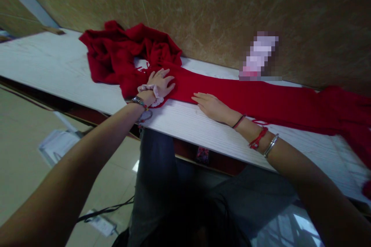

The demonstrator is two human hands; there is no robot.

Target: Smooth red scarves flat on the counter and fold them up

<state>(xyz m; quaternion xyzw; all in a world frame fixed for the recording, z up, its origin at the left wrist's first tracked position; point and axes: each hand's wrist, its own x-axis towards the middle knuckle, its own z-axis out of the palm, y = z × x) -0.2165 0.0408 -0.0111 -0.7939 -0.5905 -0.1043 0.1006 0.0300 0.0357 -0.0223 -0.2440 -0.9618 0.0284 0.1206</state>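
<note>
One bare left hand [160, 82], its fingers spread, rests on a long, flat red cloth [261, 102] atop a narrow white wood-grain table [63, 73], beside a bunched red fabric heap [113, 54]; the bare right hand [214, 108], fingers nearly together, lies along the cloth's near edge.

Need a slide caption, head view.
Left hand and right hand rest on long red fabric, bunched at its left end, atop a white wood-grained table.
</note>
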